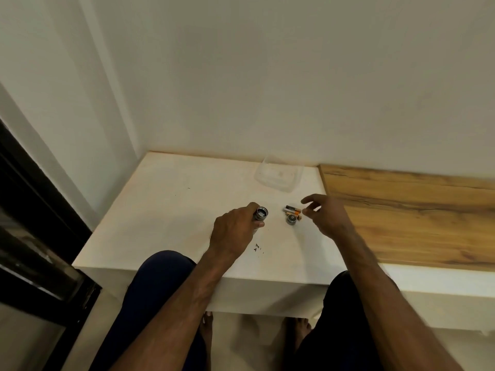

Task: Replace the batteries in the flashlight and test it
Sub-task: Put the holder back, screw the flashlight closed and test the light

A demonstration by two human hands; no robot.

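Observation:
My left hand grips the grey metal flashlight, which points away from me with its open round end showing. A few black and orange batteries lie side by side on the white table. Just in front of them sits a small round grey cap. My right hand hovers right beside the batteries, its fingers apart and curled, fingertips almost touching the batteries' right ends. It holds nothing that I can see.
A clear plastic container stands at the back of the table against the white wall. A wooden surface adjoins the table on the right. A dark framed door is at the left. My knees sit below the table's front edge.

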